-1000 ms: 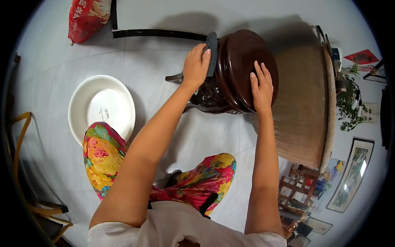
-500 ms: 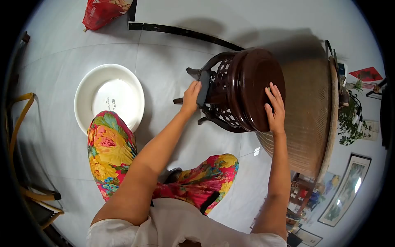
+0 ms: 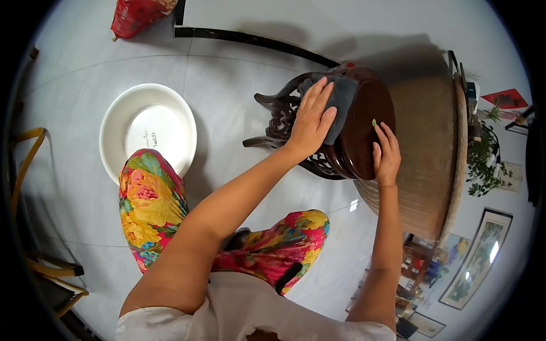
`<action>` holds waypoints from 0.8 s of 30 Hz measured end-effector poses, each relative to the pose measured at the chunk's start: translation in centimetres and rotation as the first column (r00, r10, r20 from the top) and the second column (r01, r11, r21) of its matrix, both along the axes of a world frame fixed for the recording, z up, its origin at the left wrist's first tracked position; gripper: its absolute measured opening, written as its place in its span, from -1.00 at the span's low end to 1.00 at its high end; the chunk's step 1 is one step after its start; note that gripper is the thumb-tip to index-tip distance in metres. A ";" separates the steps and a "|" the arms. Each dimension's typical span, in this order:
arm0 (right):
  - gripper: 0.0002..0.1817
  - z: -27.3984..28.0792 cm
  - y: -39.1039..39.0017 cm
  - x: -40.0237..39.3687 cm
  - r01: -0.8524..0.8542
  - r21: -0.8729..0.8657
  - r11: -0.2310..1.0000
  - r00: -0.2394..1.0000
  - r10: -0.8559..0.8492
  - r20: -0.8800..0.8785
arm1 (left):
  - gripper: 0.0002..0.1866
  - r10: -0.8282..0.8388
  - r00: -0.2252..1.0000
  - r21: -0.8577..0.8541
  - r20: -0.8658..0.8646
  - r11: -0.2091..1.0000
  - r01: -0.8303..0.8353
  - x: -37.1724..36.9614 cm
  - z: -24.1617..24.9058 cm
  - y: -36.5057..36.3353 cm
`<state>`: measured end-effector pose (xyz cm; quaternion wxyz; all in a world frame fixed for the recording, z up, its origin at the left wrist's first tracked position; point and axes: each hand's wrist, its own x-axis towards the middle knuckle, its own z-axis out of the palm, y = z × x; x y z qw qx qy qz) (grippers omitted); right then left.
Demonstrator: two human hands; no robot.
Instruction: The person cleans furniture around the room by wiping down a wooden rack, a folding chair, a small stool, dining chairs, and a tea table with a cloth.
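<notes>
"Hands both on the dark wooden stool (image 3: pixel 362 136)?"
"Yes. The right hand (image 3: pixel 388 160) is open on its round top, fingers slightly bent; the left hand (image 3: pixel 309 126) lies outstretched at its rim."
"Next in size?"
"A white basin (image 3: pixel 116 129), well apart from the stool, beyond its feet."
"And the smallest?"
"A grey cloth (image 3: pixel 342 101), pressed under the left hand against the stool's rim."

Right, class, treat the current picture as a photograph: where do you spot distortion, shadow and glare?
Head view: wide-angle distortion, the black strip bowed and the corners dark; head view: soft shadows beside the tub and on the pale surface beyond the stool; head view: white glare on the framed picture and a small bright patch on the floor.
</notes>
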<state>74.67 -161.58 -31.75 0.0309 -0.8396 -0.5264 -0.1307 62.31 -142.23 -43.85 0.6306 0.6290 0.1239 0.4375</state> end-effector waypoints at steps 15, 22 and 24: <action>-0.38 -2.2 3.6 -4.4 0.422 -0.006 0.906 0.883 -0.413 -0.221 | -0.47 0.192 0.962 -0.019 -0.195 0.980 -0.200 0.5 -0.4 -2.5; -0.36 -1.2 0.5 -4.5 0.309 -0.047 0.950 0.916 -0.311 -0.254 | -0.54 -0.002 0.997 0.000 -0.071 1.000 0.002 4.3 -2.4 2.5; -0.35 -1.2 0.1 -4.3 0.288 -0.050 0.956 0.921 -0.291 -0.259 | -0.59 -0.014 0.995 -0.103 -0.095 0.995 0.004 4.4 -3.8 2.5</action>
